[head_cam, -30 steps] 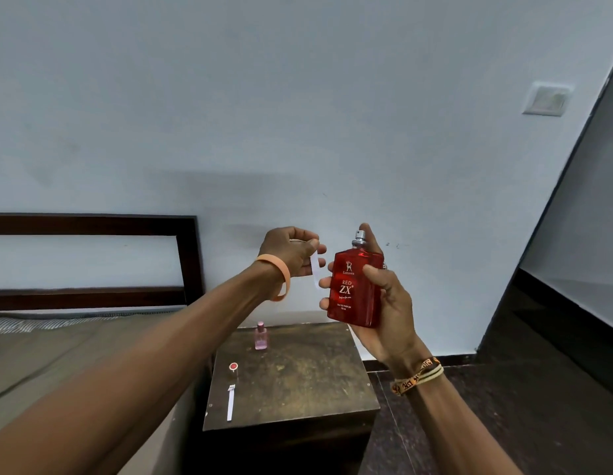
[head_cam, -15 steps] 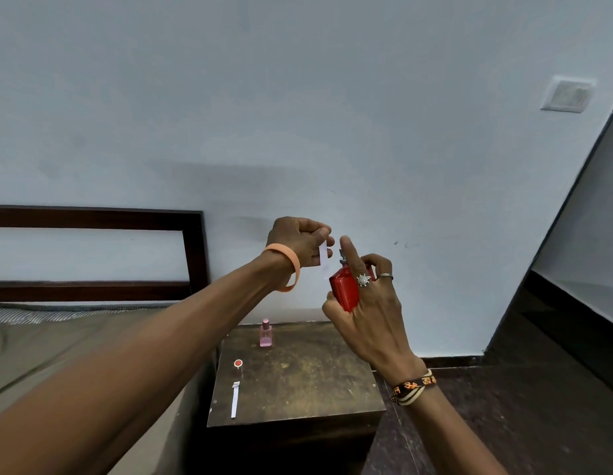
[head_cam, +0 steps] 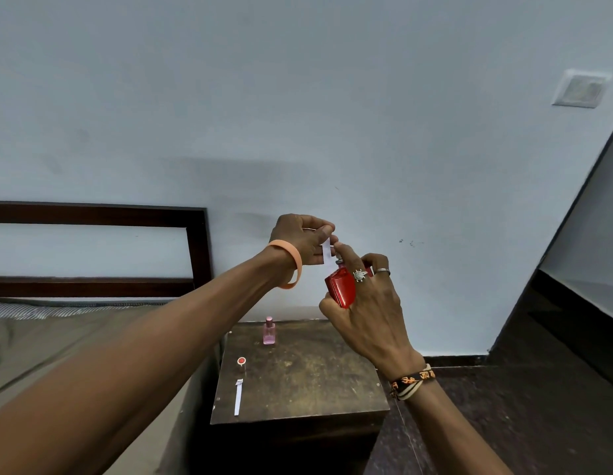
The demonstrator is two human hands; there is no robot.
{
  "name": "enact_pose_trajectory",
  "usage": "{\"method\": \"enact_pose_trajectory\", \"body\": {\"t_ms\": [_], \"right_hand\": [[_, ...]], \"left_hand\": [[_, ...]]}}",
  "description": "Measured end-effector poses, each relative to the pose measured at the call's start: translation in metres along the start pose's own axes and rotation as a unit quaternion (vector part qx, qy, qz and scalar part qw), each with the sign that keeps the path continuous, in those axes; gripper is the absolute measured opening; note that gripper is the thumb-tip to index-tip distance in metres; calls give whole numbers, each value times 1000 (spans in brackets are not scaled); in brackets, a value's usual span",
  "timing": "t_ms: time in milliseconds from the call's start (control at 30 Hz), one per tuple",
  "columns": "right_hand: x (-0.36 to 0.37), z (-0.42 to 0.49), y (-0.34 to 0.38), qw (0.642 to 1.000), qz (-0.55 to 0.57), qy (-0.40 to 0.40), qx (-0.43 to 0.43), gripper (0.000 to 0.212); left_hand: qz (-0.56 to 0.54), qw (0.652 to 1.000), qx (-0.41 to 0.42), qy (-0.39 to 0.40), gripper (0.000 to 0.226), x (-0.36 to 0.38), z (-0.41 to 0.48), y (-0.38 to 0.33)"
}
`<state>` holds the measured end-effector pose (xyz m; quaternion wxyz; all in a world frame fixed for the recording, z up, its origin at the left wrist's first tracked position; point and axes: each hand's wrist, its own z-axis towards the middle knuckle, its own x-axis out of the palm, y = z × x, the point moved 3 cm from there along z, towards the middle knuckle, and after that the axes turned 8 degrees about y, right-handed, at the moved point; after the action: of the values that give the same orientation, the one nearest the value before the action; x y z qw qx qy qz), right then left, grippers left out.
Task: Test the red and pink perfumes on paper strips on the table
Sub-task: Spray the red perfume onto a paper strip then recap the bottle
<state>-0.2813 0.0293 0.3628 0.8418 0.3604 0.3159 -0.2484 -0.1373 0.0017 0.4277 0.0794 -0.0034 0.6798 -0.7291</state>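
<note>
Two bare hands are meeting in the air above a dark, scuffed wooden worktop. The left hand, wearing a loose orange rubber wristband, is pinching a narrow white paper strip between thumb and forefinger, its grip pressed together on the strip's upper end so the paper is hanging down. Just beside and below it, the right hand is wrapping its grip around a flat red glass perfume bottle, with the forefinger lying over the silver spray head right next to the strip. Much of the bottle is being covered by the fingers, so its label is not showing, and whether the nozzle is touching the paper is hard to tell. A silver flower-shaped ring and a plain silver band are sitting on that hand, and a woven black and orange thread bracelet is circling its wrist.

Well below both grips, a small pink perfume bottle is standing upright at the worktop's far edge. Nearer the camera, a small red cap and a second white paper strip are lying apart along the left side. Left of the arms, a bed with a dark wooden headboard is showing, cut off by the frame. A pale blue wall with a white switch plate is filling the background, above a dark floor.
</note>
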Motion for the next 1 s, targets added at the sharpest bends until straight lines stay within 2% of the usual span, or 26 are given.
{"method": "enact_pose_trajectory", "body": {"t_ms": [200, 500, 1000], "right_hand": [[4, -4, 0, 1000, 11, 5, 4, 83], [10, -14, -2, 999, -1, 33, 8, 76], [13, -15, -3, 999, 2, 32, 13, 75]], "left_hand": [[-14, 1000, -4, -5, 17, 0, 1, 2], [-59, 998, -13, -11, 15, -1, 0, 3], [-77, 996, -30, -12, 18, -6, -2, 7]]}}
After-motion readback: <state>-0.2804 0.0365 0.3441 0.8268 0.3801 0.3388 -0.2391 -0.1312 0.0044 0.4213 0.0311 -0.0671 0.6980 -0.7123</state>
